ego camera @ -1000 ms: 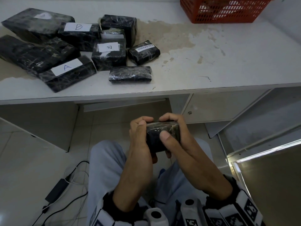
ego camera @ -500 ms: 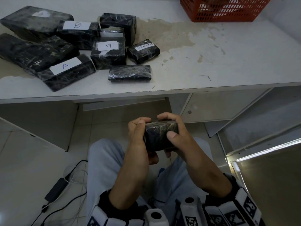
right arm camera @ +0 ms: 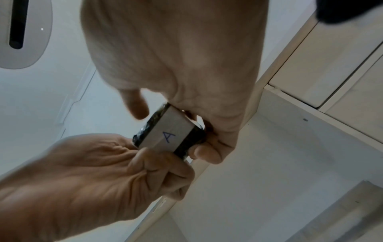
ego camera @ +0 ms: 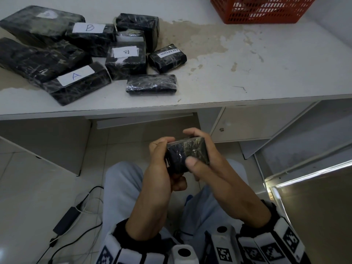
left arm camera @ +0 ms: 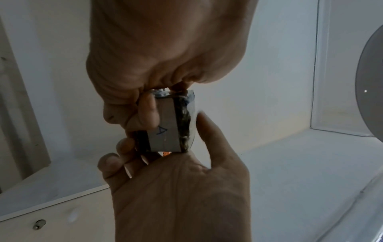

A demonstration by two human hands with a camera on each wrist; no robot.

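One white desk (ego camera: 247,73) spans the top of the head view. One red mesh basket (ego camera: 266,14) stands at its far right, and nine black film-wrapped parcels (ego camera: 151,84), as far as their overlap lets me count, cluster on its left: two labelled B, one A, one EXCEPTION. A tenth, small parcel (ego camera: 185,154) is below the desk's front edge, over the person's lap, held by two hands. The left hand (ego camera: 160,168) curls its fingers round the left end. The right hand (ego camera: 209,168) clamps the right end, thumb pressed on the near face. Its one white label (right arm camera: 167,131), marked A, faces down.
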